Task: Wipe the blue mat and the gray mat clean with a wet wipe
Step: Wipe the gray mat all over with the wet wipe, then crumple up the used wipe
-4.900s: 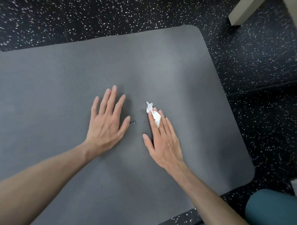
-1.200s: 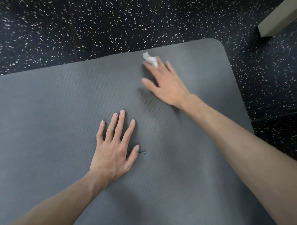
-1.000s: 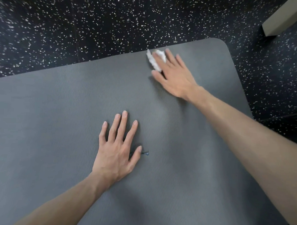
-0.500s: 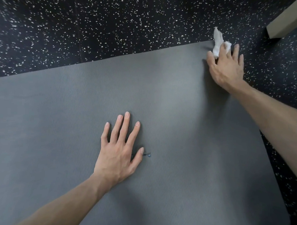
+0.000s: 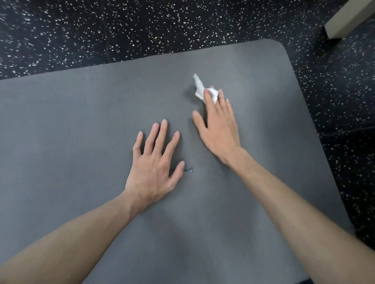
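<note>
Your left hand (image 5: 153, 168) lies flat on the gray mat (image 5: 66, 127), palm down, fingers spread and straight, its grip apart and holding nothing; just beside its thumb tip a small dark mark with a bit of blue (image 5: 189, 170) shows on the mat; your right hand (image 5: 218, 126) is also palm down on the mat, up and to the right of the left, near it but not touching; its fingers are stretched out flat and press a crumpled white wipe (image 5: 202, 90) onto the mat, so the grip is apart, pinning the wipe under the fingertips rather than closing round it; a twisted end of the wipe sticks out past the fingertips toward the mat's far edge; the wipe sits in the far right part of the mat, well inside the rounded far right corner; the mat lies on a black speckled floor (image 5: 144, 23), which shows along the top and down the right side; a pale block (image 5: 352, 18) stands on the floor at the top right, apart from the mat; a dark strip at the bottom right edge is too cut off to tell.
</note>
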